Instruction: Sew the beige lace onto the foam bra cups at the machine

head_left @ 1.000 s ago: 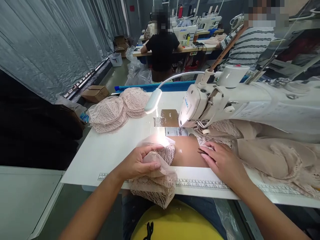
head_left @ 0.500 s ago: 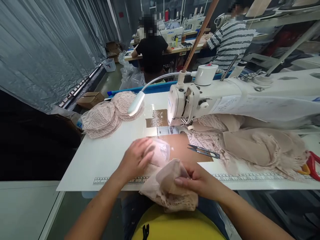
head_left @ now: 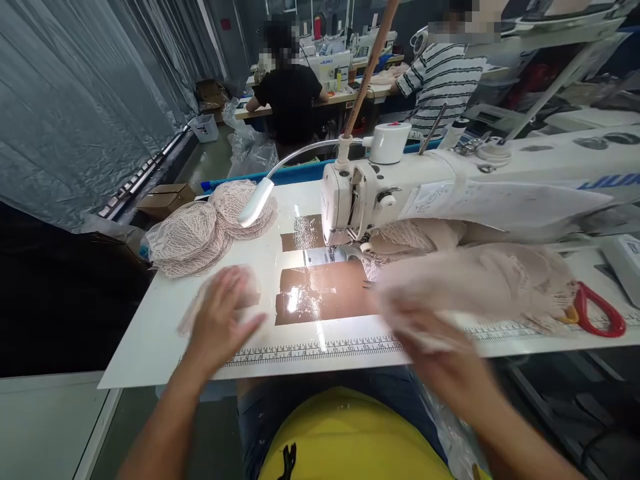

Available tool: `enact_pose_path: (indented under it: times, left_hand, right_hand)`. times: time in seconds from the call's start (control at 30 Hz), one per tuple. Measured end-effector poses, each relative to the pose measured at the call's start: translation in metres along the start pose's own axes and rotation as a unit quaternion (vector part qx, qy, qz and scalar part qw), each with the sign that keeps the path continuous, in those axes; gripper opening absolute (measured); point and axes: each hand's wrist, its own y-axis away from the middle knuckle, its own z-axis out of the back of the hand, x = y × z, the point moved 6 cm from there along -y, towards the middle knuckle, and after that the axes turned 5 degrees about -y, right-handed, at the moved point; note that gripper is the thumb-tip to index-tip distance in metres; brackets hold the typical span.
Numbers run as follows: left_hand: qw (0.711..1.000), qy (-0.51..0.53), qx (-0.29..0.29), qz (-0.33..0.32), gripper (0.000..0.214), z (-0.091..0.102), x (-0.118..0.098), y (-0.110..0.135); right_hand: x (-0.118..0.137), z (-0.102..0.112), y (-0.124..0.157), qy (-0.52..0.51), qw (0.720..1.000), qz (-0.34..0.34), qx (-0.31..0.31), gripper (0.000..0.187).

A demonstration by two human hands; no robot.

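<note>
My left hand (head_left: 223, 320) is blurred by motion over the white table (head_left: 165, 333), left of the brown tape patch (head_left: 320, 293), on a small pink lace piece (head_left: 245, 288). My right hand (head_left: 430, 343) is smeared too, near the table's front edge, carrying a pink lace fabric piece (head_left: 430, 283) toward the right, in front of the pile of beige lace fabric (head_left: 505, 277). The white sewing machine (head_left: 450, 190) stands behind both hands, its lamp (head_left: 255, 201) lit.
A stack of pink lace cups (head_left: 200, 227) lies at the table's back left. Red-handled scissors (head_left: 597, 310) lie at the right. A ruler strip (head_left: 320, 350) runs along the front edge. Two people sit at sewing machines behind. Cardboard boxes (head_left: 165, 198) are on the floor at left.
Both hands have parted: the left moved left with a small lace piece, the right swept right with the other fabric. The camera view has shifted right.
</note>
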Motion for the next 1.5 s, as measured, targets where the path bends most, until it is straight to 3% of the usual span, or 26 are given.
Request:
enact_pose_path:
  times: [0.03, 0.1, 0.13, 0.17, 0.23, 0.3, 0.37, 0.4, 0.47, 0.5, 0.57, 0.63, 0.67, 0.7, 0.73, 0.8, 0.87, 0.93, 1.0, 1.07, 1.2, 1.27, 1.4, 1.5]
  left_hand:
    - [0.996, 0.071, 0.047, -0.038, 0.072, -0.002, -0.025, 0.003]
    - [0.950, 0.225, 0.189, -0.107, 0.077, -0.012, -0.076, 0.012]
    - [0.921, 0.281, 0.243, -0.116, 0.069, -0.017, -0.094, 0.017]
    - [0.905, 0.322, 0.260, -0.097, 0.059, -0.020, -0.102, 0.018]
    - [0.904, 0.350, 0.244, -0.036, 0.038, -0.028, -0.097, 0.019]
    - [0.933, 0.312, 0.177, 0.035, 0.025, -0.032, -0.071, 0.019]
    - [0.946, 0.280, 0.134, 0.092, 0.017, -0.035, -0.047, 0.022]
    - [0.937, 0.301, 0.139, 0.113, 0.015, -0.038, -0.040, 0.025]
    - [0.875, 0.424, 0.200, 0.123, 0.021, -0.045, -0.044, 0.032]
    - [0.824, 0.501, 0.240, 0.109, 0.028, -0.046, -0.054, 0.035]
    - [0.714, 0.623, 0.315, 0.053, 0.043, -0.041, -0.080, 0.040]
    - [0.639, 0.680, 0.359, 0.009, 0.058, -0.034, -0.099, 0.043]
    - [0.624, 0.690, 0.367, 0.005, 0.067, -0.032, -0.104, 0.043]
    - [0.626, 0.689, 0.365, 0.011, 0.075, -0.032, -0.105, 0.041]
    - [0.646, 0.679, 0.348, 0.021, 0.082, -0.033, -0.103, 0.038]
    - [0.727, 0.624, 0.285, 0.038, 0.086, -0.036, -0.092, 0.027]
    - [0.800, 0.553, 0.231, 0.032, 0.084, -0.037, -0.082, 0.016]
    - [0.814, 0.524, 0.250, 0.005, 0.088, -0.040, -0.080, 0.010]
    - [0.778, 0.542, 0.317, -0.021, 0.094, -0.044, -0.082, 0.010]
    - [0.763, 0.547, 0.342, -0.032, 0.091, -0.044, -0.081, 0.009]
    - [0.850, 0.464, 0.237, -0.075, 0.060, -0.033, -0.076, -0.005]
    - [0.870, 0.442, 0.188, -0.107, 0.040, -0.028, -0.081, -0.012]
    - [0.892, 0.400, 0.152, -0.146, 0.018, -0.013, -0.096, -0.015]
    - [0.877, 0.412, 0.185, -0.165, 0.031, -0.002, -0.107, -0.010]
  right_hand:
    - [0.005, -0.017, -0.004, -0.012, 0.999, 0.009, 0.043, 0.032]
    - [0.016, -0.048, -0.011, -0.053, 0.987, 0.025, 0.148, 0.016]
    - [0.021, -0.058, -0.014, -0.063, 0.980, 0.041, 0.185, 0.012]
    - [0.027, -0.061, -0.016, -0.060, 0.977, 0.062, 0.197, 0.010]
    - [0.035, -0.050, -0.021, -0.022, 0.982, 0.108, 0.151, 0.008]
    - [0.039, -0.025, -0.023, 0.013, 0.989, 0.134, 0.063, 0.008]
    - [0.039, 0.001, -0.023, 0.018, 0.991, 0.127, -0.034, 0.009]
    - [0.036, 0.012, -0.023, 0.022, 0.991, 0.104, -0.078, 0.008]
    - [0.024, 0.018, -0.024, 0.028, 0.993, 0.028, -0.111, 0.005]
    - [0.015, 0.013, -0.026, 0.016, 0.996, -0.023, -0.086, 0.009]
    - [-0.006, -0.010, -0.026, -0.066, 0.989, -0.128, 0.025, 0.017]
    - [-0.020, -0.035, -0.021, -0.205, 0.947, -0.211, 0.130, 0.024]
    - [-0.025, -0.046, -0.017, -0.276, 0.915, -0.243, 0.164, 0.026]
    - [-0.027, -0.054, -0.014, -0.340, 0.881, -0.269, 0.187, 0.028]
    - [-0.027, -0.061, -0.010, -0.396, 0.848, -0.287, 0.205, 0.029]
    - [-0.024, -0.070, -0.005, -0.481, 0.787, -0.307, 0.234, 0.032]
    - [-0.019, -0.076, -0.003, -0.527, 0.747, -0.313, 0.255, 0.035]
    - [-0.016, -0.077, -0.004, -0.557, 0.725, -0.308, 0.264, 0.038]
    - [-0.016, -0.075, -0.006, -0.571, 0.721, -0.301, 0.251, 0.043]
    - [-0.021, -0.070, -0.008, -0.563, 0.736, -0.306, 0.220, 0.052]
    - [-0.034, -0.058, -0.008, -0.485, 0.796, -0.319, 0.171, 0.068]
    - [-0.038, -0.052, -0.009, -0.426, 0.835, -0.313, 0.154, 0.073]
    - [-0.042, -0.037, -0.013, -0.270, 0.915, -0.277, 0.113, 0.071]
    - [-0.039, -0.027, -0.018, -0.169, 0.956, -0.222, 0.094, 0.054]
